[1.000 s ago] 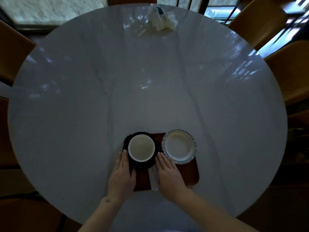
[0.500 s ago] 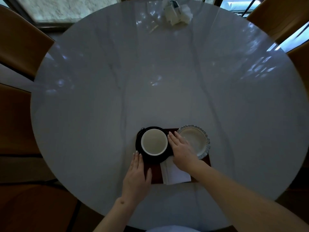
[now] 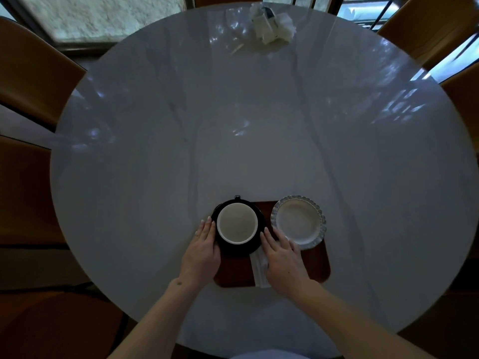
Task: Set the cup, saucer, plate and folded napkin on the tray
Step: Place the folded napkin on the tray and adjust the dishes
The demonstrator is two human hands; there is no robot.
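A brown tray (image 3: 317,268) lies near the table's front edge. On its left part stands a black saucer (image 3: 241,248) with a cup (image 3: 237,224), black outside and white inside, on it. A white plate (image 3: 298,221) with a scalloped rim sits on the tray's right part. A folded white napkin (image 3: 259,268) lies on the tray, partly under my right hand. My left hand (image 3: 203,252) lies flat with straight fingers at the saucer's left edge. My right hand (image 3: 283,260) lies flat with straight fingers between saucer and plate.
The round pale marble table (image 3: 233,125) carries a crumpled wrapper and tissue pile (image 3: 272,24) at its far edge, with a small stick (image 3: 236,49) beside it. Brown chairs (image 3: 33,71) stand around the table, left and right.
My left hand has moved forward to the saucer's left edge. My right hand has drawn back from beside the cup onto the napkin, covering most of it. The camera view shifted.
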